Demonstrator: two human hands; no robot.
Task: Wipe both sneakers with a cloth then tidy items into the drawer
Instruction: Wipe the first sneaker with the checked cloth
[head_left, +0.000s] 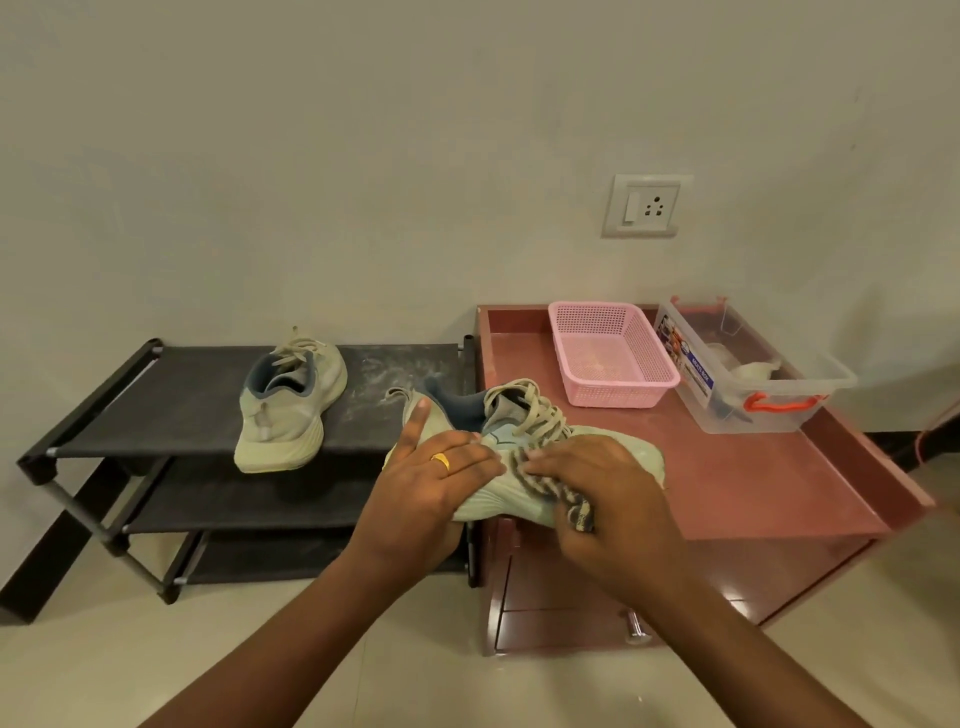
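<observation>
- At centre frame, a pale green sneaker (511, 415) is held up over the gap between the shoe rack and the cabinet, laces upward and toe pointing to the right.
- Left hand (436, 483) grips this sneaker at its heel end: the fingers lie together across its side, the index finger is straight and points up along the heel, and a gold ring (440, 460) shows on one finger.
- Right hand (602, 493) covers the front part of the sneaker, its fingers close together and bent over a striped cloth (574, 512), which they press against the shoe's side; one end of the cloth sticks out below the hand.
- Left of centre, the second sneaker (288, 405) rests on the top tier of a black shoe rack (197, 395), heel toward the camera, laces loose, well apart from both hands.
- To the right of the rack stands a maroon cabinet (753, 483) against the wall; its raised-edge top fills the right middle of the frame.
- Lower on the cabinet's front, below the hands, is the drawer (561, 618) with a metal handle (636, 626).
- Toward the back of the cabinet top sits a pink basket (613, 395) with perforated walls.
- Just beside the basket, further right, is a clear plastic box (753, 410) with a red-orange handle; something white lies inside, too blurred to tell what.
- Upper right of centre, a switch and socket plate (647, 205) is set in the wall.
</observation>
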